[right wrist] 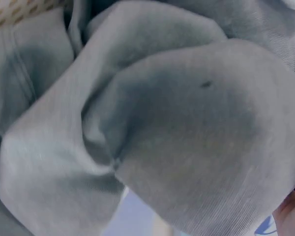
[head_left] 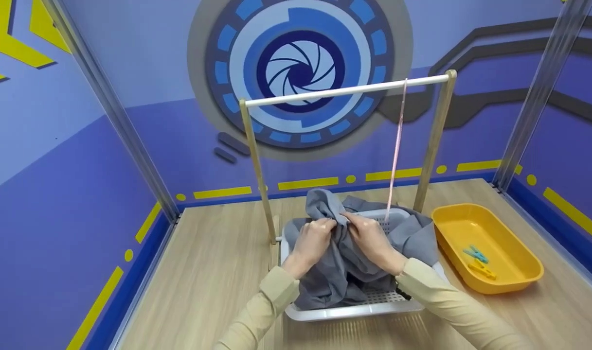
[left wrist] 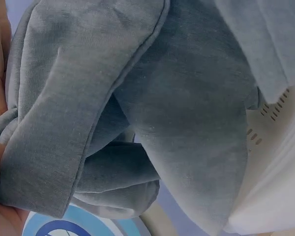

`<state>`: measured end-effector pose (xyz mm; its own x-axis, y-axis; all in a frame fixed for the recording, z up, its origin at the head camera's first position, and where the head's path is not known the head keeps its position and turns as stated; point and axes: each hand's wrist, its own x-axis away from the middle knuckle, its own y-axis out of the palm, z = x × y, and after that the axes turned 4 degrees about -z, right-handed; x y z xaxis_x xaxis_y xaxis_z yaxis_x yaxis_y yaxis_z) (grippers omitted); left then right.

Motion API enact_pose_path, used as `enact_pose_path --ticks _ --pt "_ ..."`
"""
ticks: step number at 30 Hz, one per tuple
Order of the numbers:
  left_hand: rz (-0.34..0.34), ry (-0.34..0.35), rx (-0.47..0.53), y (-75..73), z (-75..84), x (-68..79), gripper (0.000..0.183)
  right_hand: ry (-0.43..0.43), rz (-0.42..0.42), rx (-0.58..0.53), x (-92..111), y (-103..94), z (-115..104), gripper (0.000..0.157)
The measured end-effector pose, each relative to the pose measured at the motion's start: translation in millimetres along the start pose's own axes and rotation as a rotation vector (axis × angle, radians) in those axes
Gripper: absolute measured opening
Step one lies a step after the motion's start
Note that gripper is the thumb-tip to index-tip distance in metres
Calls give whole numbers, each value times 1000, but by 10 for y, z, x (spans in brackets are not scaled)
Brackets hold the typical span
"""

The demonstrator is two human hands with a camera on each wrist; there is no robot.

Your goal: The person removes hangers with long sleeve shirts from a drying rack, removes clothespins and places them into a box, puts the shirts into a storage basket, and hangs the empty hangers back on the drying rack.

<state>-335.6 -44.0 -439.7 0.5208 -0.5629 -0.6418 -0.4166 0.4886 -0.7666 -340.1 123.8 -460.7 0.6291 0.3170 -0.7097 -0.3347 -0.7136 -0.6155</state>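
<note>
A crumpled grey garment (head_left: 327, 284) lies bunched in a white perforated basket (head_left: 354, 311), partly spilling over its right side. My left hand (head_left: 314, 239) pinches a raised fold of the cloth above the basket. Close beside it, my right hand (head_left: 371, 238) pinches the same raised part. In the left wrist view, fingers (left wrist: 7, 219) grip a stitched band of the grey cloth (left wrist: 44, 147). The right wrist view is mostly filled by grey cloth (right wrist: 201, 132), with part of a hand (right wrist: 291, 216) at the lower right edge. The garment's exact kind is hidden by its folds.
Behind the basket stands a rack with wooden posts (head_left: 434, 141) and a white rod (head_left: 344, 91). A thin pink strip (head_left: 398, 136) hangs from the rod. To the right, a yellow tray (head_left: 512, 238) holds a blue clothes peg (head_left: 476, 253) and a yellow clothes peg (head_left: 481, 269).
</note>
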Motion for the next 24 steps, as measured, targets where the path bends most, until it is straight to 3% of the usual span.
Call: enact_pose_path --ticks 13,19,24 --pt "-27 17 17 -92 92 20 13 -17 -73 52 18 -123 -83 27" --pt "-112 18 -10 -144 184 62 15 13 -184 118 58 -215 -165 17" --pt "-213 26 -27 -153 250 118 17 38 -286 176 90 -281 -221 27"
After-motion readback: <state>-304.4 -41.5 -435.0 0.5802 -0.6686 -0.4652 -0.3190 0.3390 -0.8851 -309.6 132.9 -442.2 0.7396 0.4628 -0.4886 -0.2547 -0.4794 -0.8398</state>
